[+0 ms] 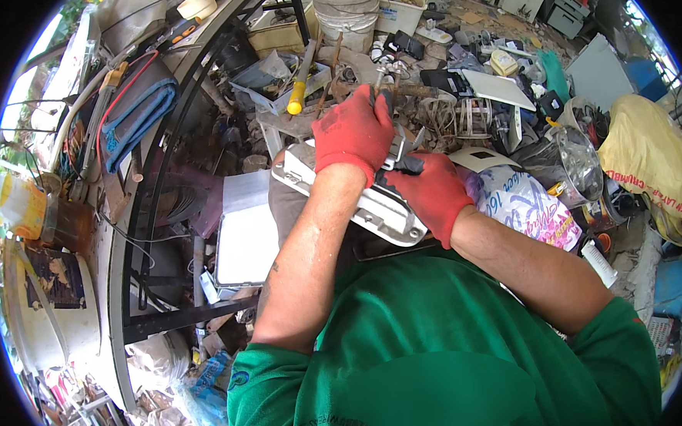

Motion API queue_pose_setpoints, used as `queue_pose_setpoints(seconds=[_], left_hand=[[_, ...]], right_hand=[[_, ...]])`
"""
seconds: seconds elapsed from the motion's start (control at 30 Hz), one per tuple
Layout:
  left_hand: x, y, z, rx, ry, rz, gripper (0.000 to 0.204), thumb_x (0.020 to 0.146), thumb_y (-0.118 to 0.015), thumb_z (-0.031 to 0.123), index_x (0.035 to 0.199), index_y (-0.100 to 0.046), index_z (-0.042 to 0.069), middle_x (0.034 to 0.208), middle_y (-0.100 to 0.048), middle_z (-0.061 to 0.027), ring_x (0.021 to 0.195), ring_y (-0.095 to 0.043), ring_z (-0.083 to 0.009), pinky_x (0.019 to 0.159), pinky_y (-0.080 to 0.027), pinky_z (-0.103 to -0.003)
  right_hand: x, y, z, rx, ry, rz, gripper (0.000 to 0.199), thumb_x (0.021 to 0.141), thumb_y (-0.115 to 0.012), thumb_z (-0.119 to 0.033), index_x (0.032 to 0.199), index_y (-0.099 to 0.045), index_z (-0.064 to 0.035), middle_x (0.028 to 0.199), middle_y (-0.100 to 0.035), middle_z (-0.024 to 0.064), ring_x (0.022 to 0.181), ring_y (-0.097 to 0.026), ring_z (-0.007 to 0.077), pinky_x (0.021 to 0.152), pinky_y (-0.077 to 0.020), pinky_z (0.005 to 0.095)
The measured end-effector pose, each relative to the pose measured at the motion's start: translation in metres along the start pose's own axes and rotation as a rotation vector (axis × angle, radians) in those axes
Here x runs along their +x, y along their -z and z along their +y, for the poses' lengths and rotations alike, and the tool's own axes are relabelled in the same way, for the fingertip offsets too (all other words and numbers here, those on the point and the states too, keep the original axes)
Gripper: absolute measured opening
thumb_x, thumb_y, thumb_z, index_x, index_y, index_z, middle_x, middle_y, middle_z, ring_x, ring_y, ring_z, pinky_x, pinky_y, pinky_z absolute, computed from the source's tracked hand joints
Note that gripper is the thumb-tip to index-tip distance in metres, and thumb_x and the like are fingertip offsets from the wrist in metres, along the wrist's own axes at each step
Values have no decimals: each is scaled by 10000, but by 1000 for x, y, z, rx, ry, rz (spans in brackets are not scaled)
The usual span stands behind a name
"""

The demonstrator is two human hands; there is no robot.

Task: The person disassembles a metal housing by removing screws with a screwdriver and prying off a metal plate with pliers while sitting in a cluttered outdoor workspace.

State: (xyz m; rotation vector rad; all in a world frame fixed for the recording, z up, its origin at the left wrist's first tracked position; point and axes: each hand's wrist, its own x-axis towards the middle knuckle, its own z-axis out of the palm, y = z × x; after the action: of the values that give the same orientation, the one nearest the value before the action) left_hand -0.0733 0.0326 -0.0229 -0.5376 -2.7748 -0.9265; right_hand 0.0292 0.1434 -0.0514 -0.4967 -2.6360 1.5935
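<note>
Panel: white plastic panel (371, 207), long, tilted, lying across the lap under both hands.
Left hand: red-gloved left hand (354, 131) curled over the panel's upper edge, pressing down on it.
Right hand: red-gloved right hand (431, 189) closed around a dark part (409, 164) at the panel's right side.
Nearby: headlamp (577, 162) to the right, yellow-handled screwdriver (300, 82) beyond the hands.

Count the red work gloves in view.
2. One on the left hand, gripping the top of the white plastic casing; one on the right hand, against its right side.

Bright daylight, perhaps left; fisheye-bent edges.
</note>
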Motion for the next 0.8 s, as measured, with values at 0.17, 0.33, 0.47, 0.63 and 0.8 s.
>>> queue_pose_setpoints(seconds=[0.17, 0.33, 0.47, 0.63, 0.8], left_hand=[[-7, -1, -11, -36, -14, 27, 287, 1020, -524, 353, 1027, -626, 84, 889, -733, -178, 920, -696, -428, 862, -460, -566], [-16, 2, -22, -134, -35, 73, 270, 1007, -554, 330, 1035, -622, 70, 853, -723, -186, 889, -690, -436, 837, -454, -574], [-23, -1, -26, -182, -66, 142, 249, 987, -593, 298, 1019, -628, 54, 806, -705, -203, 815, -676, -442, 763, -487, -548], [-38, 17, -70, -408, -200, 108, 331, 975, -646, 239, 1191, -659, -13, 796, -697, -241, 794, -675, -452, 703, -526, -483], [-34, 34, -95, -338, -273, 145, 463, 1019, -631, 352, 1262, -640, -43, 733, -696, -170, 675, -692, -259, 682, -532, -383]], right_hand=[[-4, -1, 1, 0, 59, -29, 330, 842, -741, -280, 1029, -754, -9, 911, -753, 179, 856, -723, 332, 819, -547, 393], [5, -4, 14, -139, 240, -66, 298, 871, -734, -281, 973, -741, -2, 916, -748, 173, 877, -717, 365, 814, -546, 417], [-4, -16, 21, -281, 370, -5, 255, 877, -729, -275, 967, -749, -38, 1018, -748, 161, 924, -702, 397, 809, -553, 433], [-4, 18, 15, -279, 634, -265, 262, 837, -753, -225, 1045, -767, -66, 994, -738, 179, 1018, -699, 362, 906, -540, 459], [3, 59, 8, -286, 1087, 31, 470, 821, -762, -114, 1275, -660, -45, 1211, -668, 168, 1096, -644, 341, 976, -506, 453]])
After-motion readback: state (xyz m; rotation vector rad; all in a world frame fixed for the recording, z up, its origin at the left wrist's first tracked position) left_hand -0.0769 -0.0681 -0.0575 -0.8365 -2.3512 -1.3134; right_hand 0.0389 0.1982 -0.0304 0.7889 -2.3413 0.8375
